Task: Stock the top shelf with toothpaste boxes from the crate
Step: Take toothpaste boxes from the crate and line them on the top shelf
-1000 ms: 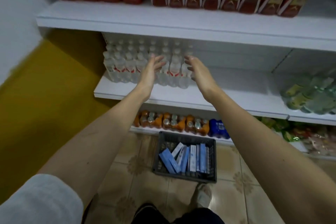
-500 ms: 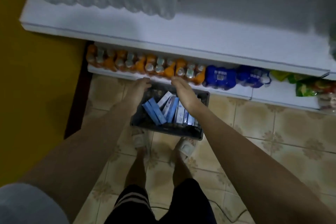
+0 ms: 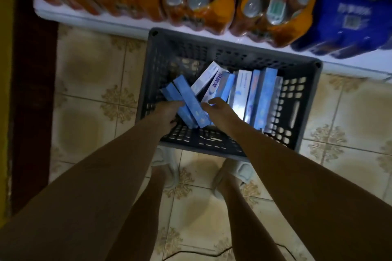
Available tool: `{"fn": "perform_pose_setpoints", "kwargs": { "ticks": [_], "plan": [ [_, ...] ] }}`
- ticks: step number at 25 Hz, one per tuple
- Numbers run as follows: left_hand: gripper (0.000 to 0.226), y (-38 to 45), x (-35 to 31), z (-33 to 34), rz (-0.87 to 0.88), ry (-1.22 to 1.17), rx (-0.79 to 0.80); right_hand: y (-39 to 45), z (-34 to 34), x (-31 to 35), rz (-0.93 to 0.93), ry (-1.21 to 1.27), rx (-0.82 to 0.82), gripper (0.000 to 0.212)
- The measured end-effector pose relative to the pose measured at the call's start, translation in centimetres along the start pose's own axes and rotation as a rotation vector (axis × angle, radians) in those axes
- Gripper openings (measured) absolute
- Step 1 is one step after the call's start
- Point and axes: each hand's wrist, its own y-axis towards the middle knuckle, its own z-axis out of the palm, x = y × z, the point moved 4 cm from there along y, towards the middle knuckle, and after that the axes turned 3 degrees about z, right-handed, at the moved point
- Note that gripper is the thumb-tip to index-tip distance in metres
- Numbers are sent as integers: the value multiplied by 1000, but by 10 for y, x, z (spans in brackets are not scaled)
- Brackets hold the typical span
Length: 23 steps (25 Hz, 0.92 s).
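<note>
Head view, looking straight down. I see both arms reaching into the grey crate (image 3: 305, 112) on the tiled floor (image 3: 89, 82), where a second ago they were raised toward the shelves and half a second ago were only arriving at the crate's rim; the view has dropped with them, so the top shelf is now out of frame.

The left hand (image 3: 167, 115) lies against the left side of two blue toothpaste boxes (image 3: 186, 101) that lean together at a slant. Its fingers curl toward the nearer box, but motion blur hides whether they have closed on it; I cannot tell if it grips or merely touches. The right hand (image 3: 219, 112) sits just right of the same pair, fingers relaxed and spread over the lower ends of the boxes, clamping nothing that I can make out.

Beyond the fingertips a white box (image 3: 204, 79) leans away from the pair. To the right of the right hand, a row of upright boxes (image 3: 254, 99) stands on edge toward the crate's right wall.

Past the crate, orange bottle packs (image 3: 201, 2) and a blue pack (image 3: 347, 21) fill the lowest shelf (image 3: 118, 24).

My judgement: the reach is finished and the pick-up is beginning, with the slanted pair caught between the two hands as the likely first load. No box has left the crate in this view, so lifting and placing remain.
</note>
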Motion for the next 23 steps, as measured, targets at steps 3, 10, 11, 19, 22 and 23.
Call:
{"fn": "perform_pose_setpoints", "kwargs": {
  "ticks": [3,10,11,19,22,23],
  "plan": [
    [63,64,24,0,-34,-88,-60,60,19,-12,-84,-126,-53,35],
    [66,135,51,17,151,-178,-185,144,58,-22,-125,-175,-78,39],
    [63,133,53,18,184,-215,-196,144,59,-25,-117,-160,-87,37],
    [47,72,38,27,162,-418,-20,85,14,-29,128,341,-57,34],
    [59,45,22,34,65,-355,371,50,-2,-26,206,464,17,33],
    [64,34,20,36,48,-331,575,40,-7,-23,193,456,31,34]
  ]
}}
